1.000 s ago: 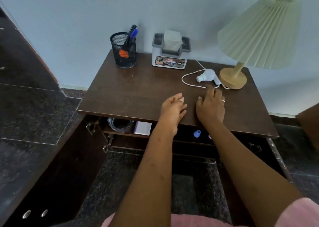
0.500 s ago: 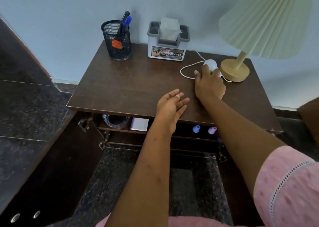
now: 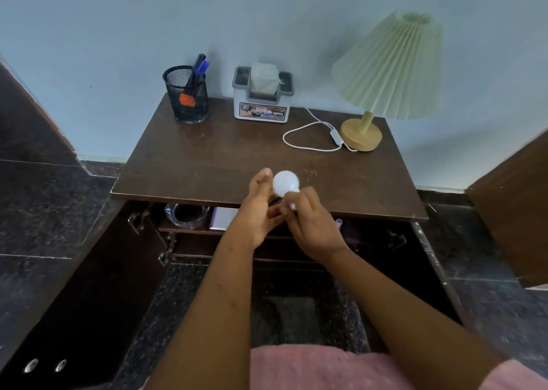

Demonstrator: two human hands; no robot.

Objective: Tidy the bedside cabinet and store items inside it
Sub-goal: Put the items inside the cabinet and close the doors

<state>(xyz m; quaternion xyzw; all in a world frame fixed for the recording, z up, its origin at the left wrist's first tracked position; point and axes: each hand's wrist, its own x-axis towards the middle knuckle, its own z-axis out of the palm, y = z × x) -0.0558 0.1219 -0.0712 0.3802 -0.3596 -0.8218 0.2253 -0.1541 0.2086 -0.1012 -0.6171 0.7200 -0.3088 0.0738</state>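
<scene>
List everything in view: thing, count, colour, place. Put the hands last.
cabinet: one, dark brown, against the wall, doors open
pen holder: one, black mesh, back left of the top, pens inside
tissue box: one, grey-white, back centre
lamp: one, pale green shade, wooden base, back right
cord: one, white, looped beside the lamp base
glass dish: one, clear, inside shelf, left
white box: one, inside shelf, beside the dish
bulb: one, white, held over the front edge
left hand: one, cupped against the bulb
right hand: one, gripping the bulb's base
</scene>
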